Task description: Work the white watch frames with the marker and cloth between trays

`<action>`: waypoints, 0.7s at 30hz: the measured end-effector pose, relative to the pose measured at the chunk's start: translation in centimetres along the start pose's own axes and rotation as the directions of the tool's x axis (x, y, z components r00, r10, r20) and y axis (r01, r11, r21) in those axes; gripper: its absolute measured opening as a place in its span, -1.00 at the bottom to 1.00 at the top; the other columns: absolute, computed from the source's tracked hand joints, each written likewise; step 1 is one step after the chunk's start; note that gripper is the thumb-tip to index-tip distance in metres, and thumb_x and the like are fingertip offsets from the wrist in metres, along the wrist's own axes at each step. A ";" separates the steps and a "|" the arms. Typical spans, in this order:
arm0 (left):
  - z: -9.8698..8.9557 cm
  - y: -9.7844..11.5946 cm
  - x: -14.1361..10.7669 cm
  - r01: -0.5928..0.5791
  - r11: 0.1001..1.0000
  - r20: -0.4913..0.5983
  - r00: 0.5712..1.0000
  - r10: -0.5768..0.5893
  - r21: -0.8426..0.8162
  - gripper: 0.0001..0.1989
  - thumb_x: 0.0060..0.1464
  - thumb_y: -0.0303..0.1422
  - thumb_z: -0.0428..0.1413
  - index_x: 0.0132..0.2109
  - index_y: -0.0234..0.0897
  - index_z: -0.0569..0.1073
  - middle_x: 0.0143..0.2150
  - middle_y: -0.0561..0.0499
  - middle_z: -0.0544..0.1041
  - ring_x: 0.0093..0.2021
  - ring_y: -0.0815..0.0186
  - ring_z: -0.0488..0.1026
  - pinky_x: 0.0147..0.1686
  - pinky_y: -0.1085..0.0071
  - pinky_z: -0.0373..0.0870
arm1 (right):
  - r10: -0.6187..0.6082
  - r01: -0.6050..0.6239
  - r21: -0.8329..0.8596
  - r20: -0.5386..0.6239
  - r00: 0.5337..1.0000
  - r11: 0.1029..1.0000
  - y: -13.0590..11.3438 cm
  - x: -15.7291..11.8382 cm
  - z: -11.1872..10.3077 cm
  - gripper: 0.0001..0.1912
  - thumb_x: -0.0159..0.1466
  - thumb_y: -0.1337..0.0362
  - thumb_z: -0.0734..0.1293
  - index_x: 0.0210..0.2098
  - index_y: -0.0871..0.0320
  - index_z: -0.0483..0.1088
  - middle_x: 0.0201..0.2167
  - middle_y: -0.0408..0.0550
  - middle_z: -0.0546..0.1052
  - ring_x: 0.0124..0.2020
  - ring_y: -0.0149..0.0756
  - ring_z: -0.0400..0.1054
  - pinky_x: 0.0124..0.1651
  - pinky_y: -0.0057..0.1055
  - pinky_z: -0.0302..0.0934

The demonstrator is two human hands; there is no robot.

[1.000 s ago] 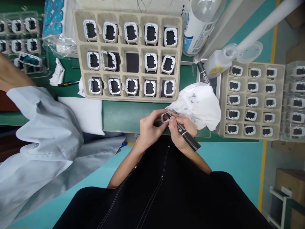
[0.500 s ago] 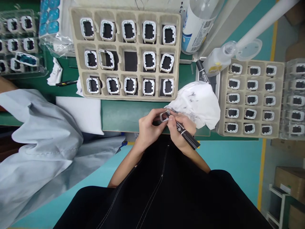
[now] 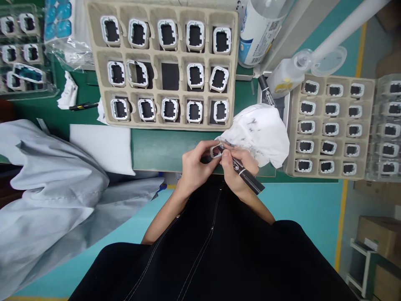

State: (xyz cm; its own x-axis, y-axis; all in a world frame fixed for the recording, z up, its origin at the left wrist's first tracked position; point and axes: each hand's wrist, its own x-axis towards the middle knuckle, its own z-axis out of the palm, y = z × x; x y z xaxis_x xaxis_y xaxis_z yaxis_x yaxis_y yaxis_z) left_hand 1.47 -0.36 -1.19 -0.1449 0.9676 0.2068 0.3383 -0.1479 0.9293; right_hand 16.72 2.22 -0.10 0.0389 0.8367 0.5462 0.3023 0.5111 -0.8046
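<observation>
Black cylindrical marker (image 3: pixel 249 179), gripped in our right hand's (image 3: pixel 236 170) fingers.
Its long axis slants, tip up-left toward the pale rounded-square frame (image 3: pixel 212 151) (our left hand (image 3: pixel 196 167) pinches it), near crumpled white cloth (image 3: pixel 261 131).

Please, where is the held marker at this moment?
In the head view, the marker is right of centre in the right hand, near the white cloth and the frame in the left hand.
</observation>
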 end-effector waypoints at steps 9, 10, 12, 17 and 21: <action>0.0 0.0 0.0 0.066 0.997 0.008 0.998 -0.066 -0.029 -0.71 0.40 -0.24 0.47 0.19 -0.12 0.73 0.04 0.01 0.88 -0.07 0.24 0.87 0.07 0.36 0.88 | 0.031 -0.031 0.014 0.040 0.999 0.999 0.2 -0.3 -0.2 -0.88 0.63 0.26 0.48 -0.09 -0.05 0.54 -0.24 -0.18 0.81 -0.09 -0.11 0.87 -0.05 -0.15 0.82; 0.0 -0.1 0.0 0.073 0.997 0.008 0.997 -0.073 -0.029 -0.70 0.40 -0.23 0.48 0.19 -0.12 0.73 0.04 0.01 0.88 -0.06 0.24 0.86 0.07 0.35 0.88 | 0.030 -0.031 0.022 0.038 0.999 0.999 0.2 -0.3 -0.2 -0.89 0.63 0.25 0.48 -0.09 -0.05 0.54 -0.24 -0.19 0.81 -0.09 -0.11 0.87 -0.05 -0.15 0.82; 0.0 -0.1 0.0 0.076 0.996 0.007 0.997 -0.076 -0.034 -0.69 0.39 -0.24 0.48 0.20 -0.11 0.73 0.05 0.00 0.88 -0.06 0.24 0.86 0.08 0.35 0.88 | 0.018 -0.018 0.011 0.035 0.999 1.000 0.1 -0.3 -0.2 -0.90 0.63 0.24 0.48 -0.08 -0.05 0.55 -0.21 -0.17 0.82 -0.10 -0.13 0.87 -0.05 -0.16 0.82; 0.0 0.0 0.1 0.035 0.998 -0.006 0.999 -0.036 -0.051 -0.71 0.38 -0.36 0.46 0.19 -0.09 0.74 0.02 0.06 0.87 -0.10 0.30 0.84 0.07 0.40 0.86 | 0.013 -0.012 -0.033 0.018 1.000 0.999 -0.2 0.1 -0.1 -0.86 0.63 0.23 0.49 -0.12 -0.04 0.56 -0.19 -0.15 0.84 -0.12 -0.14 0.87 -0.08 -0.21 0.82; 0.1 -0.1 0.1 0.026 0.999 -0.007 1.000 -0.026 -0.044 -0.72 0.39 -0.36 0.45 0.19 -0.11 0.74 0.02 0.05 0.87 -0.11 0.31 0.84 0.06 0.41 0.85 | -0.006 0.007 -0.033 0.017 1.000 0.999 -0.2 0.0 -0.1 -0.87 0.63 0.25 0.49 -0.12 -0.04 0.56 -0.23 -0.18 0.82 -0.11 -0.15 0.88 -0.07 -0.24 0.81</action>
State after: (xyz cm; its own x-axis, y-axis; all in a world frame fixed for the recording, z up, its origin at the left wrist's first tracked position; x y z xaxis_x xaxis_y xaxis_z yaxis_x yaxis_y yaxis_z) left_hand 1.49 -0.23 -1.23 -0.1605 0.9696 0.1845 0.2933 -0.1317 0.9469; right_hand 16.73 2.12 0.03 0.0212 0.8367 0.5472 0.3336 0.5100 -0.7929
